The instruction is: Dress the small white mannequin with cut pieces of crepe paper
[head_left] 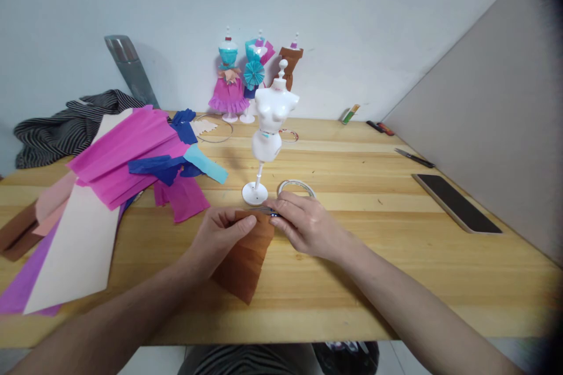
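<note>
My left hand [226, 236] pinches the upper edge of a piece of brown crepe paper [245, 263] between thumb and fingers. The sheet hangs down at a slant above the table. In my right hand [305, 225] are what look like small scissors [265, 210], with thin silver blades lying along the paper's top edge. Most of their handle is hidden by my fingers. Just beyond both hands stands a bare white mini mannequin [269, 120] on a round base. A white ring-shaped roll [296, 183] lies behind my right hand.
Colourful crepe paper [127, 152] is heaped at left beside a striped cloth [79, 126] and a bottle [132, 70]. Dressed mini mannequins [229, 91] stand against the wall. At right lie a phone [457, 202], a craft knife [416, 157] and a small green-orange item [350, 114].
</note>
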`<action>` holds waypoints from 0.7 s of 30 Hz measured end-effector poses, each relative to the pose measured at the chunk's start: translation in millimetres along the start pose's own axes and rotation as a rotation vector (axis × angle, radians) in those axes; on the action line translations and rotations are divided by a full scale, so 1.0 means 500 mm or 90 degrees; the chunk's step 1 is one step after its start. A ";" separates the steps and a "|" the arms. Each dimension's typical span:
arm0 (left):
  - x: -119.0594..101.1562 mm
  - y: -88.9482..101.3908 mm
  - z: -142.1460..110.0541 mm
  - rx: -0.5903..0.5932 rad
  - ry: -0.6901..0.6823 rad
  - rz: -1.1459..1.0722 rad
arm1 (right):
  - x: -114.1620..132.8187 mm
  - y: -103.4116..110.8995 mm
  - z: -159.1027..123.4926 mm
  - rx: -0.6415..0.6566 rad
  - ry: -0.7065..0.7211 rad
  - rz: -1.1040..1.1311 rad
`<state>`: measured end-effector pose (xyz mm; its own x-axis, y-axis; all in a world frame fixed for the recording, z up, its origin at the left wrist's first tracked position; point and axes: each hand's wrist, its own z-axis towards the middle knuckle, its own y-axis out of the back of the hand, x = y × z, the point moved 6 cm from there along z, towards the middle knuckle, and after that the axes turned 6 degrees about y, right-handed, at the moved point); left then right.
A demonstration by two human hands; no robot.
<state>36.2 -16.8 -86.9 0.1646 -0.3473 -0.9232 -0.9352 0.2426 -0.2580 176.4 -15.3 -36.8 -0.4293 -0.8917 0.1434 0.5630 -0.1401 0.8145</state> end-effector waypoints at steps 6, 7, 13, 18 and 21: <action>0.001 0.001 0.002 0.002 -0.004 0.015 | 0.000 -0.001 -0.001 0.002 0.001 -0.007; 0.001 0.001 0.002 -0.001 -0.003 0.018 | 0.000 -0.001 -0.001 0.001 0.002 -0.011; 0.000 0.003 0.004 -0.008 0.005 0.049 | -0.001 -0.003 -0.002 0.004 -0.001 -0.030; -0.004 0.001 0.004 -0.009 -0.004 0.054 | -0.001 -0.003 -0.002 0.006 0.003 -0.022; -0.003 0.000 0.003 -0.014 0.001 0.042 | -0.003 -0.002 -0.003 0.005 0.001 -0.008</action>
<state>36.3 -14.8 -85.9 0.1012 -0.3327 -0.9376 -0.9509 0.2448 -0.1895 177.4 -14.4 -38.9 -0.4345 -0.8909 0.1323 0.5525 -0.1476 0.8203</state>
